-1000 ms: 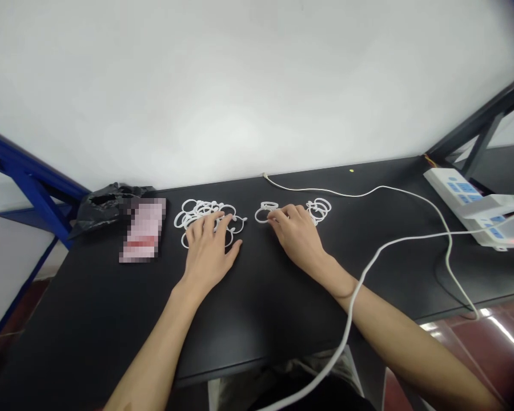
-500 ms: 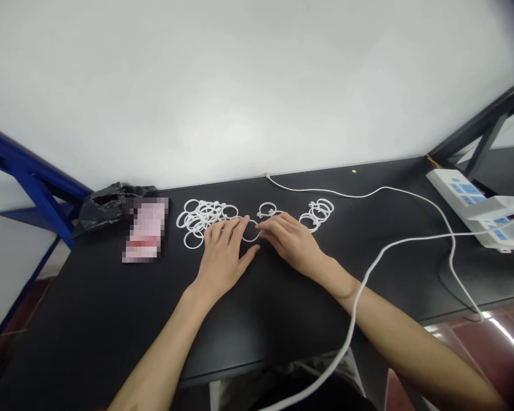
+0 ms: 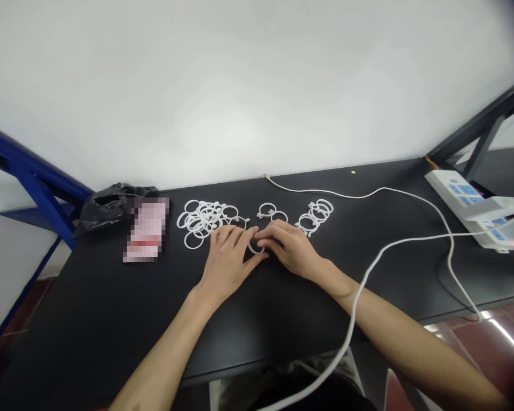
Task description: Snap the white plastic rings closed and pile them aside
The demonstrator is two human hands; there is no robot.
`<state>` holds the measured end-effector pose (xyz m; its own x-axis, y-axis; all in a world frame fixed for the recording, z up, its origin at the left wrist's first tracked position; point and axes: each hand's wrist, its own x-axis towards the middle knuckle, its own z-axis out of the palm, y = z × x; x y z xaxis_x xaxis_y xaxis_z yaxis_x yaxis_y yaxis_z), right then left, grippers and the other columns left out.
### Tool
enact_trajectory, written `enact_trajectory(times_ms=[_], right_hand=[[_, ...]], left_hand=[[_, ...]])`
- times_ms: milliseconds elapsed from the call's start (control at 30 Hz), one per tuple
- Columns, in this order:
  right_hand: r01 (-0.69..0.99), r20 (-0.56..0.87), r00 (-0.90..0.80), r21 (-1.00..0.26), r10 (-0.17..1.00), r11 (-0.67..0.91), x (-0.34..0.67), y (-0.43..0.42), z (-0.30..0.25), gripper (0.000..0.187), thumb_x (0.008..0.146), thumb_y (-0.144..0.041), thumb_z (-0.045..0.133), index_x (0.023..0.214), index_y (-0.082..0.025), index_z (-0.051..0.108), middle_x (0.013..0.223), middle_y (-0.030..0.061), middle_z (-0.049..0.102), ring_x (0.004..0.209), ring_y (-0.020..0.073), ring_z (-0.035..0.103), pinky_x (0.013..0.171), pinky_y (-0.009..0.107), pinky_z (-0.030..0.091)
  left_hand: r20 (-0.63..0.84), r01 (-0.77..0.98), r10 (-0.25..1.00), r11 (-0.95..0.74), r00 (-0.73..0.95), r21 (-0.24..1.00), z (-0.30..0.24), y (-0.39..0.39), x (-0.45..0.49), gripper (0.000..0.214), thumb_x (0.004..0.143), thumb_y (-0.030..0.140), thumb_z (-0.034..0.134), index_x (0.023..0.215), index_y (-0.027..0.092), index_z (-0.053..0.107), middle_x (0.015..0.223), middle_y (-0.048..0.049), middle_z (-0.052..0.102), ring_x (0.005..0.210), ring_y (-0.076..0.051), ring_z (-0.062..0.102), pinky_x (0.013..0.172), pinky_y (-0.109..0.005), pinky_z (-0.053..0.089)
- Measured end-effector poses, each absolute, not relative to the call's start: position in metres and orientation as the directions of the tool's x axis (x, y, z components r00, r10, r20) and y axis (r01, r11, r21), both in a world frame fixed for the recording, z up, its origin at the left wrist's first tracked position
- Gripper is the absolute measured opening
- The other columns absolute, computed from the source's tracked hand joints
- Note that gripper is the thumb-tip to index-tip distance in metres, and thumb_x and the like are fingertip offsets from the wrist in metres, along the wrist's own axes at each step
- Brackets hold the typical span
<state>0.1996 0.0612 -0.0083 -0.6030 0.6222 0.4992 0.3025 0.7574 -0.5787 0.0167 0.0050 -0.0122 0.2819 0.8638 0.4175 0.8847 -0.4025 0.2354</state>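
Note:
My left hand (image 3: 227,261) and my right hand (image 3: 292,249) meet at the middle of the black table (image 3: 111,319). Between their fingertips lies a single white ring (image 3: 255,249), and both hands pinch it from either side. A loose pile of several white rings (image 3: 203,220) lies just beyond my left hand. Two linked rings (image 3: 269,212) sit beyond the fingertips, and a smaller heap of rings (image 3: 314,214) lies beyond my right hand.
A black plastic bag (image 3: 105,208) and a pink packet (image 3: 145,228) lie at the back left. A white cable (image 3: 394,191) loops across the right side and over my right forearm. A white power strip (image 3: 475,205) sits far right. A blue frame (image 3: 34,182) stands at the left.
Both hands have drawn back from the ring piles toward the table's middle and come together. One white ring came with them and now sits between their fingertips.

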Motion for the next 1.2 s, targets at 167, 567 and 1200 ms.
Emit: enact_trajectory(times_ms=[167,567,1200], right_hand=[[0.247,0.523,-0.55,-0.643,0.651,0.725,0.198,0.061,-0.01,0.016,0.097,-0.019,0.052,0.085,-0.021,0.063,0.081,0.0015,0.068,0.076,0.0136,0.062,0.07,0.026,0.051],[0.63,0.52,-0.449,-0.392,0.727,0.67,0.204,0.073,-0.013,0.027,0.097,-0.033,0.052,0.117,-0.016,0.061,0.102,0.0103,0.066,0.097,0.0254,0.055,0.089,0.04,0.048],[0.887,0.354,-0.368,-0.145,0.86,0.439,0.21,0.08,-0.024,0.038,0.089,-0.046,0.061,0.112,-0.016,0.065,0.102,0.0116,0.063,0.1,0.0299,0.052,0.091,0.041,0.038]], left_hand=[[0.505,0.862,0.825,-0.429,0.252,0.27,-0.017,0.005,0.021,0.038,0.091,0.043,0.061,0.118,0.017,0.057,0.104,-0.0079,0.066,0.102,-0.025,0.054,0.092,-0.041,0.041],[0.523,0.947,0.852,-0.158,-0.012,0.28,-0.033,-0.018,-0.026,0.047,0.086,0.046,0.064,0.121,0.017,0.054,0.107,-0.0117,0.065,0.1,-0.03,0.054,0.089,-0.046,0.044],[0.489,0.983,0.863,0.04,-0.123,0.177,-0.036,-0.017,-0.034,0.049,0.084,0.042,0.068,0.125,0.016,0.059,0.12,-0.0171,0.057,0.105,-0.035,0.047,0.089,-0.051,0.044]])
